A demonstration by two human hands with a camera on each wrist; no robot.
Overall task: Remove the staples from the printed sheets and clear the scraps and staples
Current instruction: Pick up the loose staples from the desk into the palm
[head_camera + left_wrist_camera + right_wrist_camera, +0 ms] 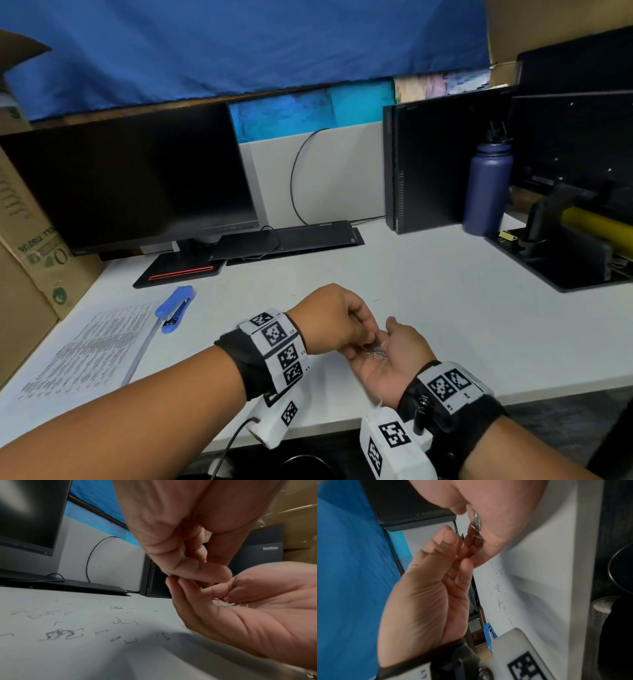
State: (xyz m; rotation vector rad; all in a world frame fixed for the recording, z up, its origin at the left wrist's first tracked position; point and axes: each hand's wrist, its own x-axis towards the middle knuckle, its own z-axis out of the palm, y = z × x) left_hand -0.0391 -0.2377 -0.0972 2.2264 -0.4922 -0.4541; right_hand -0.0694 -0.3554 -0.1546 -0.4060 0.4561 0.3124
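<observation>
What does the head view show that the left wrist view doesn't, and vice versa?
Head only: printed sheets flat at the desk's left, blue staple remover beside them, purple bottle at the right.

Left wrist only: many loose staples scattered on the desk, barely visible from the head.

Both: right hand palm up, cupping a small pile of staples; left hand with fingertips pinched together over that palm; dark monitor.
</observation>
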